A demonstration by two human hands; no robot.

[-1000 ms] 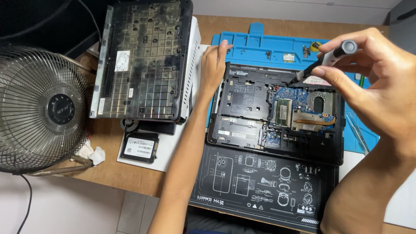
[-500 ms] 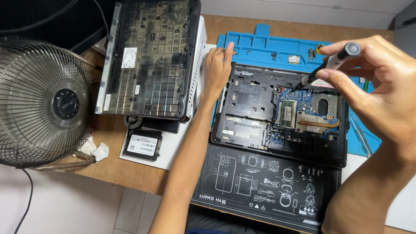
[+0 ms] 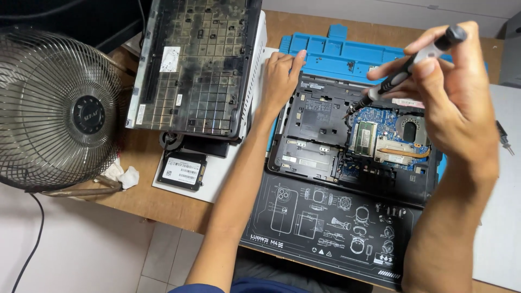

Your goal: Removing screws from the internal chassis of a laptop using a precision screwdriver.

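An opened black laptop base lies on a black printed mat, its blue circuit board, memory module and copper heat pipe showing. My left hand rests flat on the laptop's upper left corner, fingers together and holding nothing. My right hand hovers above the right half of the laptop, gripping a black and grey screwdriver. The screwdriver slants down to the left and its tip is just above the board beside the memory module.
A dusty removed laptop cover lies upside down at the upper left, over a white sheet. A small black drive sits below it. A metal-caged fan stands at far left. A blue work mat lies behind the laptop.
The view has drifted a little, so everything sits slightly further right and lower. My right hand with the screwdriver has dropped closer to the board. My left hand stays on the laptop corner.
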